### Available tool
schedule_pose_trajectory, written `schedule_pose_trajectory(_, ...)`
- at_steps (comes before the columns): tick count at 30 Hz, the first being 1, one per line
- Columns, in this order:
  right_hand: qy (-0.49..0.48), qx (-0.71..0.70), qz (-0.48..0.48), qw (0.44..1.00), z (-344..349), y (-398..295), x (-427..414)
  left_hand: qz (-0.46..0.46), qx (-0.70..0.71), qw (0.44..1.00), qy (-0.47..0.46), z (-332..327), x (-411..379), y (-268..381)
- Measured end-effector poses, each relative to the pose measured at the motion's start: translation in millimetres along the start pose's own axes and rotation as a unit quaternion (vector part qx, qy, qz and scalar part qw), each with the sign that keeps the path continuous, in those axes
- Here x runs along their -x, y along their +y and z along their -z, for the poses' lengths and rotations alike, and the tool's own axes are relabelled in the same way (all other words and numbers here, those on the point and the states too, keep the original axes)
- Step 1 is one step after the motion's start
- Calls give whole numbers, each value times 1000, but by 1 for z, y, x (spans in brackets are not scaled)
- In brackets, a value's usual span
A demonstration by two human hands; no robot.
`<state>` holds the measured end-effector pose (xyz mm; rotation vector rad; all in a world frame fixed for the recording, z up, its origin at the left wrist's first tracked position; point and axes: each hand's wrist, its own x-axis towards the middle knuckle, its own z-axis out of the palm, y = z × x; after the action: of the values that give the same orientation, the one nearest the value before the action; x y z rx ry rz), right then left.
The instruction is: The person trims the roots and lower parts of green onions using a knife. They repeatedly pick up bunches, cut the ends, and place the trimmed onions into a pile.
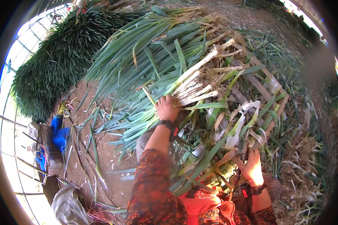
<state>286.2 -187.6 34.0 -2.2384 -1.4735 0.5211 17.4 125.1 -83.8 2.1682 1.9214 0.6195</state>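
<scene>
My left hand [166,108] grips a bunch of long green onions [190,85] where the white stems meet the leaves. Their roots point up and to the right, while the green leaves [140,118] fan out to the lower left. To the right, my right hand [251,167] is closed around a dark, slender tool [245,149], whose exact kind I cannot tell. Stripped pale and green leaves [236,135] hang next to that hand and lie across my lap. Beyond my left hand lies a large heap of green onions [157,47], roots to the right.
A wooden frame [266,74] lies under loose leaves on the right. Dense green onions [59,56] are stacked at the upper left. Beside the left-hand metal grid stand a plastic basket [49,149] and blue cloth [60,135]. A grey sack [69,206] sits at lower left. Root trimmings [295,174] cover the right ground.
</scene>
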Motion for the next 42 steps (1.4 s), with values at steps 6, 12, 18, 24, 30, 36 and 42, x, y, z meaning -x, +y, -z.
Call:
schedule_pose_trajectory(6, -36, -26, -20, 999, 7, -6, -4, -5, 166, 980, -109, -11, -13, -25)
schedule_pose_trajectory(12, -44, -18, -56, 997, 15, -15, -13, -30, 234, 956, -173, 31, -22, -47)
schedule_pose_trajectory(18, 35, -55, 97, 993, -8, -57, -35, -70, 273, 944, -172, 89, -3, -25)
schedule_pose_trajectory(24, -140, -341, -97, 924, -77, -125, -118, -144, 280, 936, -160, 126, 44, -2)
schedule_pose_trajectory(30, -136, -597, -192, 767, -108, -145, -164, -190, 343, 873, -290, 118, 71, -7)
schedule_pose_trajectory(36, -118, -572, -210, 784, -123, -119, -145, -147, 247, 953, -98, 62, 30, -9)
schedule_pose_trajectory(42, -150, -573, -195, 782, -110, -117, -139, -164, 225, 947, -158, 30, 28, 0)
